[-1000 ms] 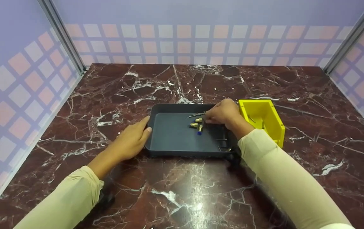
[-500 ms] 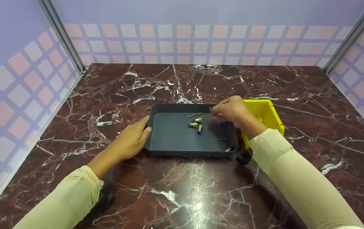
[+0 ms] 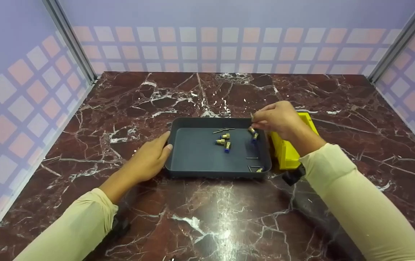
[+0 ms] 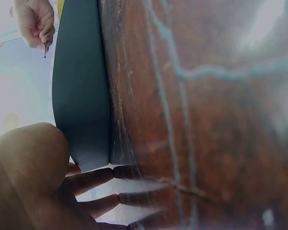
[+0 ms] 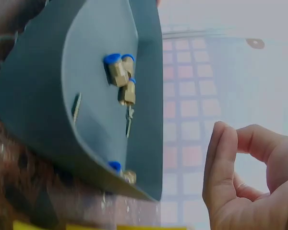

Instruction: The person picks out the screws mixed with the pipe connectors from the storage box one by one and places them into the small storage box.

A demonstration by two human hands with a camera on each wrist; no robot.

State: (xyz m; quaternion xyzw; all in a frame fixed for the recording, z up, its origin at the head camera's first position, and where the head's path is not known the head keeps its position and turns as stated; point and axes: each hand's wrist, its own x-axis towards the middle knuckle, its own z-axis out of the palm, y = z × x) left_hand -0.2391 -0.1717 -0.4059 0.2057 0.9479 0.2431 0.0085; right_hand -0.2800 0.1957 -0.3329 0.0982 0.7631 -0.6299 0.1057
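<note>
My right hand [image 3: 278, 117] is raised over the back right corner of a dark grey tray [image 3: 196, 154]. Thumb and fingertips pinch a small thin screw [image 4: 45, 50], whose end sticks out below them in the left wrist view. My left hand [image 3: 149, 159] lies along the tray's left wall, fingers extended and touching it. Inside the tray, several brass push-in fittings with blue collars [image 3: 227, 146] lie near the middle, and more fittings [image 3: 255, 137] are at the right wall. Loose screws [image 3: 252, 158] lie at the front right and along the back.
A yellow bin [image 3: 288, 157] stands just right of the tray, partly hidden behind my right hand and forearm. The dark red marble tabletop [image 3: 207, 217] runs to tiled-pattern walls [image 3: 209, 47] at the back and both sides.
My right hand has lifted and moved right, from inside the tray to above its back right corner, carrying the screw. Fittings at the right wall have come into view. The left hand stays put.
</note>
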